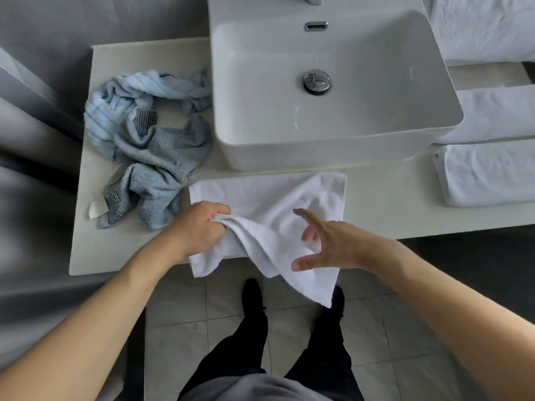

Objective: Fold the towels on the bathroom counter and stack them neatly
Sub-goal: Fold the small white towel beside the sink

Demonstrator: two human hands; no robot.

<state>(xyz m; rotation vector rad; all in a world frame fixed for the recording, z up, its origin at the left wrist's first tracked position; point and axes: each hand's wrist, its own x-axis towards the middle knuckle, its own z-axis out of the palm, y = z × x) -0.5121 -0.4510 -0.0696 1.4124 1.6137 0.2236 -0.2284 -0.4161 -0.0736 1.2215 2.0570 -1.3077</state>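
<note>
The left hand (202,227) has its fingers curled into a bunched fold of the white towel (260,195), pinching it just inside the counter's front edge. The right hand (327,244) hovers over the same towel with fingers spread and thumb apart, gripping nothing; whether its lower fingertips touch the cloth is hard to tell. The towel lies along the front edge of the counter (376,204), directly before the sink (333,91), with its near part spilling over the edge and one corner hanging down toward the floor.

This looks like the early part of folding this towel: it is laid out but still rumpled, no clean fold made. The next move probably calls for the right hand to catch the hanging corner and both hands to bring the overhang up onto the counter, edges matched.

At the counter's left end lies a crumpled heap of blue towels (150,140), unfolded. Toward the right end sits a folded white towel (486,175), a likely base for the stack.
</note>
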